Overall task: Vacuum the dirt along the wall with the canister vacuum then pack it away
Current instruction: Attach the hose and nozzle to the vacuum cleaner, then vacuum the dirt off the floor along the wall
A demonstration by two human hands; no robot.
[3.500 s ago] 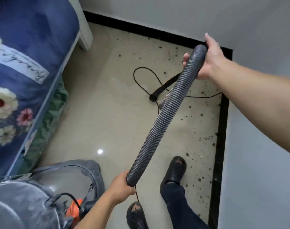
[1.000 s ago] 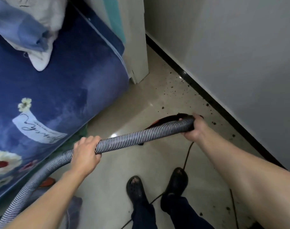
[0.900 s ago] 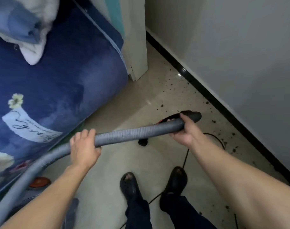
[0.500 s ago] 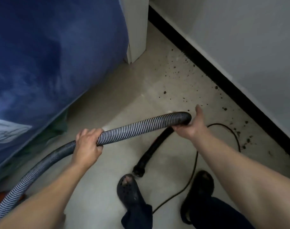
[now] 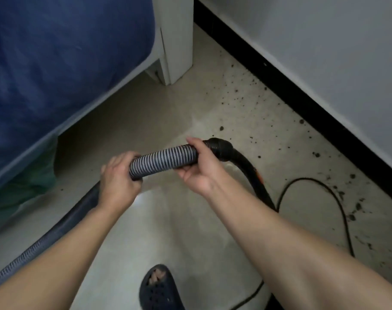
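Beige floor (image 5: 159, 113), dirt (image 5: 222, 128) along black skirting (image 5: 302, 104); left hand (image 5: 119, 180), right hand (image 5: 201, 170) fingers grip hose (image 5: 163, 158).

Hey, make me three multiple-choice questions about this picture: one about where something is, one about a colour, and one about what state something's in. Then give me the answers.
1. Where does the dirt lie?
A) on a table
B) on the floor along the black baseboard
C) inside a bucket

2. What colour is the bed cover?
A) blue
B) red
C) yellow

3. What is the right hand doing?
A) hanging free
B) holding a broom
C) gripping the ribbed hose

Answers:
1 B, dark specks dot the floor beside the baseboard.
2 A, the cover is plainly blue.
3 C, its fingers curl round the hose next to the black cuff; the left hand grips the hose too.
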